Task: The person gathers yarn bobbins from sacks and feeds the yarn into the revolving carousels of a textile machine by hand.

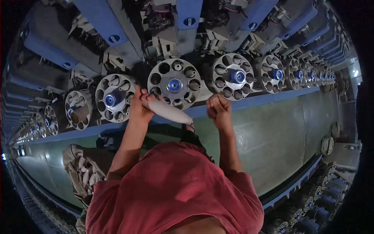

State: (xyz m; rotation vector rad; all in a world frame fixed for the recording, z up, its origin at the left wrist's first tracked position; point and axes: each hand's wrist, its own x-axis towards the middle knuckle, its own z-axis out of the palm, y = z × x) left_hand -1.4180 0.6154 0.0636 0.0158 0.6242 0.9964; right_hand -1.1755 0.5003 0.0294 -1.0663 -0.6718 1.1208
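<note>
My left hand (141,106) is wrapped round the wide end of a white yarn bobbin (171,112), which slants down to the right with its narrow tip free. Just beyond the bobbin is a round magazine (174,64) with a ring of pockets and a blue hub. Some pockets hold bobbins, seen by their ends; others look dark. Off to the right, my right hand (219,110) is closed with its fingers curled in, apart from the bobbin. Whatever may be between those fingers is too small to see. Behind it stands another magazine (233,59) with bobbins in its pockets.
A long row of similar magazines, including one on the left (114,82), runs along a blue rail (255,103). At my left stands a cloth sack (73,153) of white bobbins. Green floor (269,136) lies between this row and another machine row (311,206) behind me.
</note>
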